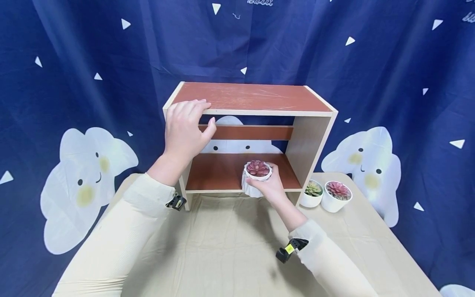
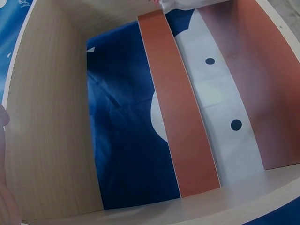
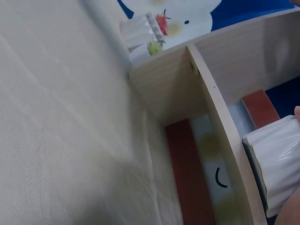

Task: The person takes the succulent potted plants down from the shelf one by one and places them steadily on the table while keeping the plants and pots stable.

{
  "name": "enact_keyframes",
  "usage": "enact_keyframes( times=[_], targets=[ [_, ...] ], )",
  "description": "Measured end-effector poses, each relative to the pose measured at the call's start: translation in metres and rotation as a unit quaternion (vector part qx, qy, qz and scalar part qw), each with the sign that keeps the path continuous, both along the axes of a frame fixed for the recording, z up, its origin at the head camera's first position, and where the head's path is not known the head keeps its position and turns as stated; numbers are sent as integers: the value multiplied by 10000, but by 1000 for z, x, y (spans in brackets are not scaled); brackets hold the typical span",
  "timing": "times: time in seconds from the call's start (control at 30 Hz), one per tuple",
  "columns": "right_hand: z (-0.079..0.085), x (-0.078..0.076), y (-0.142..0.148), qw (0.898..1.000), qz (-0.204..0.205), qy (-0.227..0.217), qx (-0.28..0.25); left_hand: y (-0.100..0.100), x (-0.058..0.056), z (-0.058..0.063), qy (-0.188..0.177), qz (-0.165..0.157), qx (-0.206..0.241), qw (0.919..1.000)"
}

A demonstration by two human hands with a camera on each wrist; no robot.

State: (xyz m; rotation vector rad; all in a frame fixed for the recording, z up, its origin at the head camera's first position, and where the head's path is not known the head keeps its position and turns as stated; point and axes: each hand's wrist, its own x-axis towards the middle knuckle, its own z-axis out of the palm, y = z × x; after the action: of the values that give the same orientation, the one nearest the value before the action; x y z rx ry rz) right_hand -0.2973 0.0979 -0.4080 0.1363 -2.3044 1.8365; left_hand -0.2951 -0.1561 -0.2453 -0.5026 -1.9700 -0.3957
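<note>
My right hand (image 1: 272,187) grips a potted succulent (image 1: 258,170), red-leaved in a white ridged pot, at the front of the shelf unit's lower board (image 1: 219,171). In the right wrist view the white pot (image 3: 276,157) is beside the board's front edge; whether it touches the board I cannot tell. My left hand (image 1: 187,128) rests on the front left corner of the unit's reddish-brown top (image 1: 256,97), fingers extended and thumb apart, holding nothing. Only a sliver of the left hand (image 2: 5,187) shows in the left wrist view.
Right of the unit, two more white pots stand on the cloth-covered table (image 1: 222,247): a green succulent (image 1: 313,192) and a red succulent (image 1: 337,196). The unit's right side panel (image 1: 309,144) separates them from the board. A blue curtain (image 1: 282,45) hangs behind.
</note>
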Motion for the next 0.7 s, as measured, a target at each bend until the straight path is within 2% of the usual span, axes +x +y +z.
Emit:
enact_keyframes(
  times=[0.17, 0.47, 0.7],
  targets=[
    [5, 5, 5, 9999, 61, -7, -156, 0, -1, -1, -5, 0, 32, 10000],
    [14, 14, 18, 9998, 37, -105, 173, 0, -1, -1, 9, -28, 71, 10000],
    [20, 23, 27, 9999, 49, -107, 65, 0, 1, -1, -29, -23, 46, 10000]
  ],
)
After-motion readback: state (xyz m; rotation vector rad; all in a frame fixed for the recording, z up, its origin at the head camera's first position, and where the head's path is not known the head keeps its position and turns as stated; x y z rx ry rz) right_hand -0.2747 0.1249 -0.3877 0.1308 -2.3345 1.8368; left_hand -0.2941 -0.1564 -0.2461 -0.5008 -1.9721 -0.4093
